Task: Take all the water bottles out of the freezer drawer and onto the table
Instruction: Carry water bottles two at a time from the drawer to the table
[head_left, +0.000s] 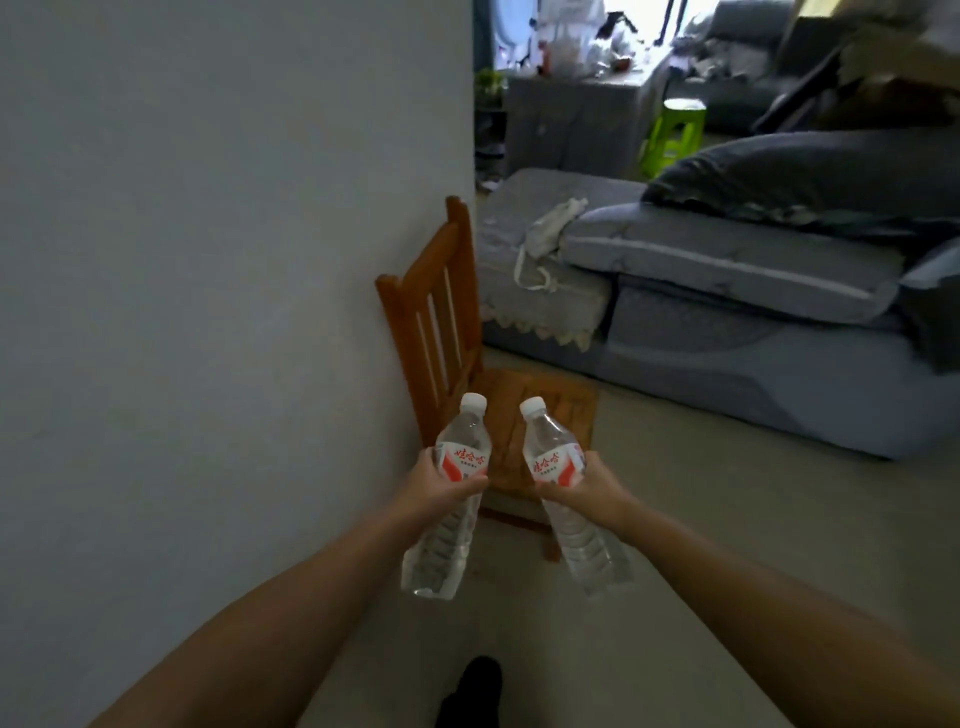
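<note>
Lower centre of frame: the left hand (436, 486) grips the left bottle (448, 499), the right hand (589, 486) grips the right bottle (566, 493). Both bottles are held mid-body, caps tilted up and away. No desk or freezer shows; a chair (467, 364) stands just ahead.

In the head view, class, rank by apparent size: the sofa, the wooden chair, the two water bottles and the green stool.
1. sofa
2. wooden chair
3. left bottle and right bottle: alike, no ranking
4. green stool, though it stands farther away, so unsure
</note>
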